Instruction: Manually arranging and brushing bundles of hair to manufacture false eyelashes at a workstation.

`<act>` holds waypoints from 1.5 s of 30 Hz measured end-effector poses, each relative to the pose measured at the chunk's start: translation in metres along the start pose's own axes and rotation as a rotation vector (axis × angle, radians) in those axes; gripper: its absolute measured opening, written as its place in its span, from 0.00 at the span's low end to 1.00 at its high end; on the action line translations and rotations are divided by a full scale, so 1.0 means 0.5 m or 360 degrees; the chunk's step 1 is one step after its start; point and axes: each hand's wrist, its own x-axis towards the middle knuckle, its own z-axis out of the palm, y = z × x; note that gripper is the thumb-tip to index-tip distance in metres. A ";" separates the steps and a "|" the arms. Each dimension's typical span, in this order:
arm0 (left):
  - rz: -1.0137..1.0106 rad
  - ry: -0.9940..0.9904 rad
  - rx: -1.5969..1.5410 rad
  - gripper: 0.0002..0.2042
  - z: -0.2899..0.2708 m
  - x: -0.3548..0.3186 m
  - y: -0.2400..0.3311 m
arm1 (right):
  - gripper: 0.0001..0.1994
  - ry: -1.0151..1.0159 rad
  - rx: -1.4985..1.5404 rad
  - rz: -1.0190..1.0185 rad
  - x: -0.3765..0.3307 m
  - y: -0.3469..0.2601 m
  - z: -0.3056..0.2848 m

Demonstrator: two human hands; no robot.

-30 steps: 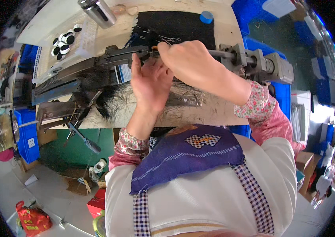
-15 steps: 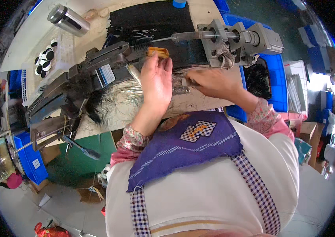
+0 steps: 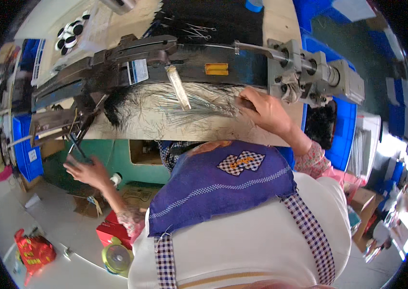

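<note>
At the machine's lower left end, my left hand (image 3: pixel 88 172) is beside a lever with a dark grip (image 3: pixel 77 148). Motion smears its fingers, so whether they grip the lever cannot be told. My right hand (image 3: pixel 267 113) is closed at the front edge of the machine bed, around a small dark thing whose kind I cannot make out. Left of it, a bundle of thin metal wires (image 3: pixel 189 107) fans out over the tabletop. A yellow-orange block (image 3: pixel 216 69) lies on the dark machine bed, apart from both hands. A thin rod (image 3: pixel 209 45) runs toward the chuck end.
A motor-like unit (image 3: pixel 341 84) forms the machine's right end, beside blue crates (image 3: pixel 343 123). A pale bar (image 3: pixel 178 89) juts from the machine over the wires. Twisted wire pieces (image 3: pixel 199 31) lie on black cloth. Black-and-white round pieces (image 3: pixel 70 36) sit at the back left.
My left hand has left the yellow-orange block and moved down-left to the lever. The lever's grip is higher and nearer the machine. My right hand stays by the wires. The view has shifted.
</note>
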 end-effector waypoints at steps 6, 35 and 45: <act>-0.0935 -0.0560 -0.0807 0.42 0.034 -0.005 -0.111 | 0.09 0.0403 0.0210 0.0134 0.003 -0.039 -0.037; -0.0642 -0.2551 -0.4510 0.11 -0.352 0.134 0.445 | 0.13 0.0250 -0.0740 -0.0664 0.215 -0.099 -0.101; 0.0017 -0.1624 -0.3780 0.11 -0.243 0.094 0.287 | 0.05 0.0408 -0.0782 -0.0742 0.267 -0.088 -0.084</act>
